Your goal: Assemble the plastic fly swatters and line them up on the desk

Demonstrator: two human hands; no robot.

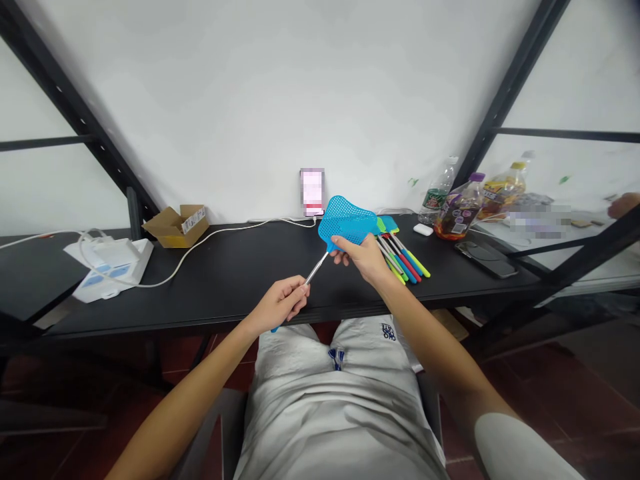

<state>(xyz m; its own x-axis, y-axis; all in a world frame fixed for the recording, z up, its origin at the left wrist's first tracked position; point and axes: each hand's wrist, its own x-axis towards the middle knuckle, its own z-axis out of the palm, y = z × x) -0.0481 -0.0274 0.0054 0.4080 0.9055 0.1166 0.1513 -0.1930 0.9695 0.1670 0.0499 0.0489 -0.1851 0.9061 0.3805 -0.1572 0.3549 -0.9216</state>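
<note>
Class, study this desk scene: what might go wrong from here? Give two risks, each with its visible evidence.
1. The blue fly swatter appears close to the upright phone, so a careless swing might knock the phone over.
2. The right hand holds the swatter near several colorful handles; a sideways slip might scatter them.

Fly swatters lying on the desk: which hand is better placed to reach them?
Likely the right hand: it holds the blue swatter's head close to the pile, while the left hand, at the handle end, is farther off.
</note>
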